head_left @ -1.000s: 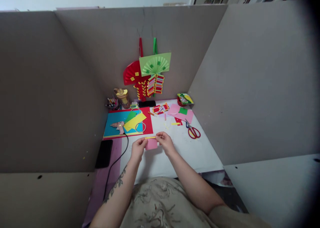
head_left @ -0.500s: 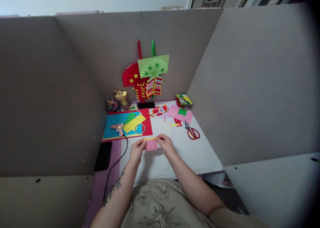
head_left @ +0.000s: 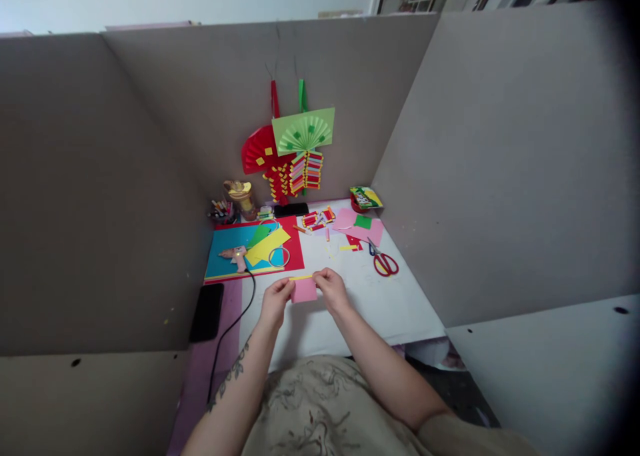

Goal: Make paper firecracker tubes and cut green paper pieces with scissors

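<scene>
Hands (head_left: 275,299) pinch yellow-edged pink paper (head_left: 304,291) between them.

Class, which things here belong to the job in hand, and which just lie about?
Likely in the job:
pink paper with yellow strip, pinched between left hand and right hand
scissors
glue gun

Seemingly just lying about:
black slab at left
green-and-yellow packet

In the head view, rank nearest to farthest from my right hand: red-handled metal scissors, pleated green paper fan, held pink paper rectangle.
1. Pink paper: between left hand and right hand.
2. Red-handled scissors: right side.
3. Green fan: hanging at back.
</scene>
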Tool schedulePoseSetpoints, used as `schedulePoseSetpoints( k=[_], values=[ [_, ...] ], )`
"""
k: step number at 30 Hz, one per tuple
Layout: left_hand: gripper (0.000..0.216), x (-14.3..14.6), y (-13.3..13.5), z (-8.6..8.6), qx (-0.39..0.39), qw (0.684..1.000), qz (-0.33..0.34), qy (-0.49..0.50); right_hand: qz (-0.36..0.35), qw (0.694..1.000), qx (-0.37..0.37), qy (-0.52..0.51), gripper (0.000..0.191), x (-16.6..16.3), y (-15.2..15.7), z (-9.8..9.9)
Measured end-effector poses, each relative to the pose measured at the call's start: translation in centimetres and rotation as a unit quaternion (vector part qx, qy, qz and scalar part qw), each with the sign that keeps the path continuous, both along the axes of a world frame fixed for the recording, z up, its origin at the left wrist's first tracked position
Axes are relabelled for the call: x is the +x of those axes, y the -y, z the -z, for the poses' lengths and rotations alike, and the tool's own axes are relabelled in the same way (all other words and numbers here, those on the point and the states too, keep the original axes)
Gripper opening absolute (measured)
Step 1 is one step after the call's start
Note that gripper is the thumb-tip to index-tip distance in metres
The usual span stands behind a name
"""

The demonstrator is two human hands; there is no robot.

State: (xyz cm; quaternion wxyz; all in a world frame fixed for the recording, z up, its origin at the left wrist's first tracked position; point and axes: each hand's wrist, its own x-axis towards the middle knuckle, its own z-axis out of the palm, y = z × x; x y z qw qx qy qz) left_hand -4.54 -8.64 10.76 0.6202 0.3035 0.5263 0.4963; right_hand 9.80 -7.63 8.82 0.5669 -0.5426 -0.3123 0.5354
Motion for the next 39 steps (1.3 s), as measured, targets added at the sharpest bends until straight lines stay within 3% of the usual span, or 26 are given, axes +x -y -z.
schedulePoseSetpoints(
  k=[14, 18, 21, 23, 25, 30, 35, 39],
  values=[
    [0.035, 0.7, 0.5, -0.3, 0.025, 1.000, 0.002, -0.011, 0.070, 0.997, 0.025, 0.012, 0.021, 0.0, 0.0, 0.2],
    [0.032, 0.6, 0.4, -0.6, 0.033, 0.997, -0.029, -0.057, 0.108, 0.991, 0.030, 0.076, 0.015, 1.0, 0.0, -0.3],
    [0.029, 0.5, 0.3, -0.7, 0.048, 0.996, -0.016, -0.075, 0.015, 0.977, 0.098, 0.188, 0.013, 1.2, 0.3, -1.4],
    [0.027, 0.5, 0.3, -0.6, 0.069, 0.993, 0.005, -0.095, -0.071, 0.951, 0.150, 0.261, 0.010, 0.8, 0.3, -2.1],
    [0.025, 0.6, 0.4, -0.4, 0.093, 0.986, 0.022, -0.137, -0.113, 0.928, 0.169, 0.312, 0.003, 0.2, 0.3, -2.6],
    [0.022, 0.3, 0.6, -0.3, 0.125, 0.966, 0.017, -0.225, -0.128, 0.918, 0.148, 0.345, 0.011, -0.7, 0.1, -2.7],
    [0.025, -0.4, 0.5, -0.4, 0.082, 0.981, -0.038, -0.171, -0.153, 0.933, 0.127, 0.300, 0.009, 0.3, -0.4, -2.3],
    [0.027, -1.1, 0.2, -0.5, 0.058, 0.986, -0.061, -0.145, -0.126, 0.949, 0.097, 0.272, 0.008, 1.7, -0.7, -1.5]
  ],
)
